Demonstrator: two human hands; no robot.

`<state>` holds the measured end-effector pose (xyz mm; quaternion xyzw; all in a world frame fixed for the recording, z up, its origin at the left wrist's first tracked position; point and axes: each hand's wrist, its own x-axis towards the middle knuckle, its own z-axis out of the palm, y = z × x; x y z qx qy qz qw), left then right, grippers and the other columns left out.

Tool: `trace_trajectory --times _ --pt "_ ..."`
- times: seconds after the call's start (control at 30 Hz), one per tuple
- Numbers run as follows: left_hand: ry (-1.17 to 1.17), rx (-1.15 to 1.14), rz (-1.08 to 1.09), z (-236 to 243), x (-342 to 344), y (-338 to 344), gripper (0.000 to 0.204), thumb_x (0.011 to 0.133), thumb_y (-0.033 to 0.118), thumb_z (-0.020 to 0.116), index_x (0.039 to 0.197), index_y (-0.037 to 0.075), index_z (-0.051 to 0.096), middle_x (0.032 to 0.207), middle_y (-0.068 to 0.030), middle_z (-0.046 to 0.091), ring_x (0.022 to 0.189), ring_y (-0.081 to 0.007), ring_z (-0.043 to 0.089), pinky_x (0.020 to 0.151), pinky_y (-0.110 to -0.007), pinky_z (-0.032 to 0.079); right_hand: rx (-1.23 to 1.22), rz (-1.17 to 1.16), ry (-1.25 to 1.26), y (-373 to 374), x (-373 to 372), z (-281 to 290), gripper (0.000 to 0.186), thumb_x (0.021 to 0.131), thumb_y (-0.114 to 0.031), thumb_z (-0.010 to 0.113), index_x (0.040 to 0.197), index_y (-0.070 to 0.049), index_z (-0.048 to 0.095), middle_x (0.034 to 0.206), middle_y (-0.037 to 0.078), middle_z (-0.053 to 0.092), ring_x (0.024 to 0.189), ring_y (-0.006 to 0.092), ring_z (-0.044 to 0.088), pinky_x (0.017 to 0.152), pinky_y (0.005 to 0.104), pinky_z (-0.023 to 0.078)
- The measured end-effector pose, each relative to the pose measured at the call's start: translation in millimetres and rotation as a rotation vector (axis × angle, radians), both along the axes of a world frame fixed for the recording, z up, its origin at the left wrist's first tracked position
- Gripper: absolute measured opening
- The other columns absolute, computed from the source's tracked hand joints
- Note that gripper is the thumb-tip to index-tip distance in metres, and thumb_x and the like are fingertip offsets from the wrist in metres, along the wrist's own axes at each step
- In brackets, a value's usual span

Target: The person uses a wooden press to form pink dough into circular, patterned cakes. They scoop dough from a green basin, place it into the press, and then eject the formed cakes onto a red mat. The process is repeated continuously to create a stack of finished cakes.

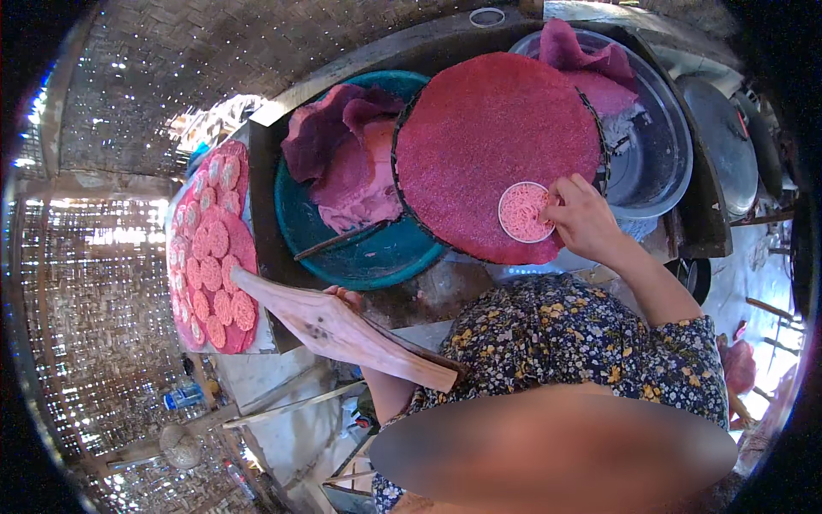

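My right hand [584,214] is closed at the right rim of a small white ring [501,216], its thumb and fingertips together there. Fine pink strands [525,210] fill the ring. It lies on the lower right part of a round, dark-rimmed panel covered in deep pink cloth [488,137]. My left hand [346,296] grips a long pale wooden board [342,330] with a narrow handle-like end; most of that hand is hidden behind the wood. The board slants in front of my body, tilted down to the right.
Beneath the panel's left side stands a teal basin [291,227] with pink dough, a maroon cloth [338,128] and a stick [342,242]. A grey basin [672,163] stands right. At left, a tray's pink cloth [238,164] bears several lacy pink discs [210,274]. A woven wall [94,291] rises beyond.
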<state>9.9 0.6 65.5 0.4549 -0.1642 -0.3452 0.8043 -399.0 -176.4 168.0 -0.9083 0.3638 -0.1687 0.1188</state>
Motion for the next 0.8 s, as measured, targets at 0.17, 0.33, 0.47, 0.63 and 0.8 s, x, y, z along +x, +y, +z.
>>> trace_trajectory --times 0.17,0.33,0.47,0.63,0.8 --pt "0.120 -0.086 -0.034 20 -24 -7 0.035 0.084 0.026 0.050 0.098 -0.006 0.051 0.077 -0.0170 0.054 0.063 -0.0247 0.053 0.059 -0.037 0.047 0.019 -0.003 0.033 0 4 -3 0.012 0.064 -0.009 0.060 0.074 -0.013 0.064 0.086 0.008 0.049 0.086 0.0263 0.047 0.073 0.0366 0.043" --pt "0.181 -0.123 -0.064 30 -35 -18 0.036 0.085 0.027 0.049 0.100 -0.006 0.051 0.079 -0.0181 0.055 0.064 -0.0261 0.054 0.060 -0.038 0.047 0.034 -0.020 -0.026 0 4 -1 0.013 0.065 -0.009 0.060 0.077 -0.013 0.065 0.085 0.007 0.050 0.086 0.0258 0.048 0.074 0.0361 0.044" --pt "0.210 -0.147 -0.085 35 -38 -23 0.037 0.085 0.027 0.049 0.101 -0.005 0.050 0.081 -0.0190 0.055 0.066 -0.0272 0.055 0.061 -0.039 0.047 0.049 -0.015 -0.029 0 2 0 0.017 0.065 -0.009 0.060 0.080 -0.014 0.066 0.085 0.007 0.050 0.085 0.0254 0.048 0.073 0.0359 0.044" --pt "0.252 -0.198 -0.110 43 -44 -28 0.037 0.086 0.028 0.048 0.103 -0.005 0.050 0.082 -0.0202 0.056 0.067 -0.0286 0.055 0.062 -0.039 0.047 -0.004 -0.017 -0.020 -1 9 -2 0.020 0.067 -0.010 0.059 0.085 -0.015 0.065 0.086 0.007 0.050 0.084 0.0254 0.049 0.071 0.0360 0.045" --pt "0.290 -0.259 -0.100 68 -57 -33 0.038 0.087 0.029 0.047 0.105 -0.005 0.049 0.084 -0.0213 0.056 0.069 -0.0299 0.056 0.063 -0.040 0.047 -0.025 0.019 0.043 -2 11 -3 0.016 0.067 -0.011 0.058 0.082 -0.014 0.063 0.087 0.008 0.050 0.085 0.0260 0.049 0.072 0.0365 0.045"
